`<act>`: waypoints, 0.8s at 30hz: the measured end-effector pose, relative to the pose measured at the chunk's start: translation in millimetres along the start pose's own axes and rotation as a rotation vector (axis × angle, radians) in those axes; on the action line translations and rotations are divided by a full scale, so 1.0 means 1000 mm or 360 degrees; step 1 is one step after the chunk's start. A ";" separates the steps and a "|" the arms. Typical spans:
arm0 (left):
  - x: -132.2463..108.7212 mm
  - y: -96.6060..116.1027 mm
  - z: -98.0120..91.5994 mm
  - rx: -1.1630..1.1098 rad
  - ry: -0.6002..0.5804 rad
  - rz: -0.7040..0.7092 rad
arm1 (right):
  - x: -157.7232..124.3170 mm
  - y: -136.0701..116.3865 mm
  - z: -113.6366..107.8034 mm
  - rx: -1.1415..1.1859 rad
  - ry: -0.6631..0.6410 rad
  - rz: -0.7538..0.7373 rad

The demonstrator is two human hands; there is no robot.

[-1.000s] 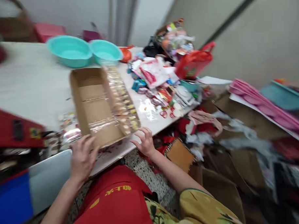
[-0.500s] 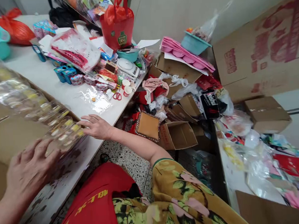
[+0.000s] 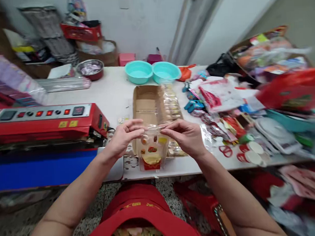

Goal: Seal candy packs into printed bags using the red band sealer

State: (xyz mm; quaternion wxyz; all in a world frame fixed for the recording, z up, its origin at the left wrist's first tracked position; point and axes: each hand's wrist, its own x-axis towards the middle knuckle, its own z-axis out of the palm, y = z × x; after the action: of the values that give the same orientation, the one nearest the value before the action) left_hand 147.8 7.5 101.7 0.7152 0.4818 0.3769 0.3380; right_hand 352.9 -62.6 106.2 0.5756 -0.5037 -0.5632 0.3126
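Between my hands hangs a clear plastic bag [image 3: 151, 150] with small food-shaped pieces and a red and yellow piece at its bottom. My left hand [image 3: 125, 137] pinches the bag's upper left edge between thumb and fingers. At the upper right edge, my right hand [image 3: 185, 136] is closed on the same plastic. Just behind the bag lies an open cardboard box [image 3: 144, 102], partly covered by it. A row of clear packs [image 3: 169, 105] with yellowish contents fills the box's right side.
A red sealing machine [image 3: 44, 127] with a blue belt [image 3: 45, 170] stands on the left. Two turquoise basins [image 3: 139, 77] sit at the back of the white table [image 3: 112, 95]. To the right lie paper cups [image 3: 249, 158], red scissors [image 3: 226, 151] and a white scale [image 3: 274, 136].
My view has swung left to face the table and sealing machine. My hands have left the packs in the box and now hold a filled clear bag in front of it.
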 end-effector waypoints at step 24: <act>-0.044 -0.109 -0.242 -0.0664 0.1343 -0.0408 | 0.025 0.159 0.304 0.0662 -0.0153 0.1185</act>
State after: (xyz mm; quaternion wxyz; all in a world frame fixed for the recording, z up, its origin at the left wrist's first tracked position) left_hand -69.7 41.7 -52.7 0.6172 0.0990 0.6144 0.4814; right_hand 97.1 76.9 -76.6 0.4859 -0.5306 -0.2941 0.6292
